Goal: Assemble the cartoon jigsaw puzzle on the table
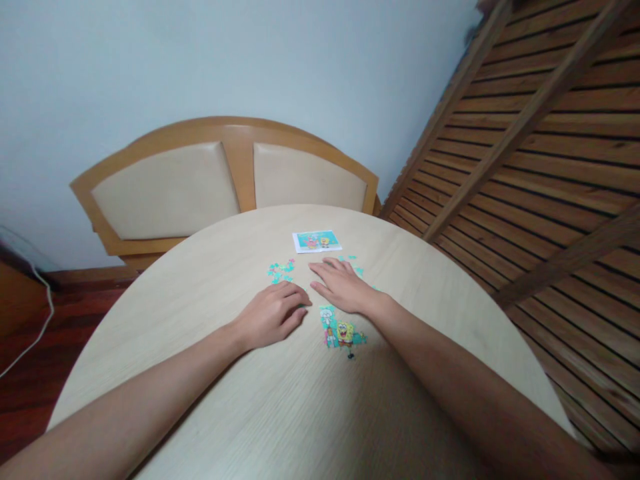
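Note:
A partly joined jigsaw puzzle (344,330) with cartoon figures, one of them yellow and square, lies on the table close to me. To its upper left, my left hand (276,312) rests palm down with loosely bent fingers, and no held piece shows. My right hand (341,285) reaches over the table just beyond the puzzle, fingers stretched out and apart, nothing visible in it. Loose turquoise puzzle pieces (281,270) are scattered beyond my left hand. More loose pieces (359,271) lie behind my right hand, which partly hides them.
A picture sheet (317,241) with cartoon figures lies farther back on the round wooden table (240,413). Behind the table stands a wooden bench back (245,167) with cream padding, against a pale wall. Slatted wooden panels (540,153) rise on the right; a white cable (49,303) hangs at left.

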The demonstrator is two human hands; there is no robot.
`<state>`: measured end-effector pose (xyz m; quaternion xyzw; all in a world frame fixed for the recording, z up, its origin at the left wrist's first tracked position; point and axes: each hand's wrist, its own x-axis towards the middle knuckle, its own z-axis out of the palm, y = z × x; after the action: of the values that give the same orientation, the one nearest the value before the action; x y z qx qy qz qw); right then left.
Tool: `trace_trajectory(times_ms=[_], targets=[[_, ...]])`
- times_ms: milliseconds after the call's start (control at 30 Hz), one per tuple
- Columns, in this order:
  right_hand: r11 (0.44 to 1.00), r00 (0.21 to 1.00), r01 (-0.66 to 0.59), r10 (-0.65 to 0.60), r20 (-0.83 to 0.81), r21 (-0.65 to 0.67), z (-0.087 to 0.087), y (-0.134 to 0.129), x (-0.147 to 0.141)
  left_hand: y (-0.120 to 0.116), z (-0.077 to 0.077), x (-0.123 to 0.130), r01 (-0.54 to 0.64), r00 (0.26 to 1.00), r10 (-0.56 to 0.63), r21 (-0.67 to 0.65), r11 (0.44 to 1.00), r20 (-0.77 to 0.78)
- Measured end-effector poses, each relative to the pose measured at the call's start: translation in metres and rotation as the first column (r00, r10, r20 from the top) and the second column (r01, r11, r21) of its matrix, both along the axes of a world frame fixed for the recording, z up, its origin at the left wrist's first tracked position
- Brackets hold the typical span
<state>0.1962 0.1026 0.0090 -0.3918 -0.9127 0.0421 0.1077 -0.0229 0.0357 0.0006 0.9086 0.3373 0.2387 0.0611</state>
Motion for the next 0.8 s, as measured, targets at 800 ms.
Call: trace_trajectory(times_ms=[800], targets=[[0.992, 0.984, -0.123, 0.118, -0.137, -0.032, 0.007, -0.051, 0.083, -0.022, 0.015, 0.011, 0.351, 0.929, -0.351, -0.020, 0.936, -0.121]])
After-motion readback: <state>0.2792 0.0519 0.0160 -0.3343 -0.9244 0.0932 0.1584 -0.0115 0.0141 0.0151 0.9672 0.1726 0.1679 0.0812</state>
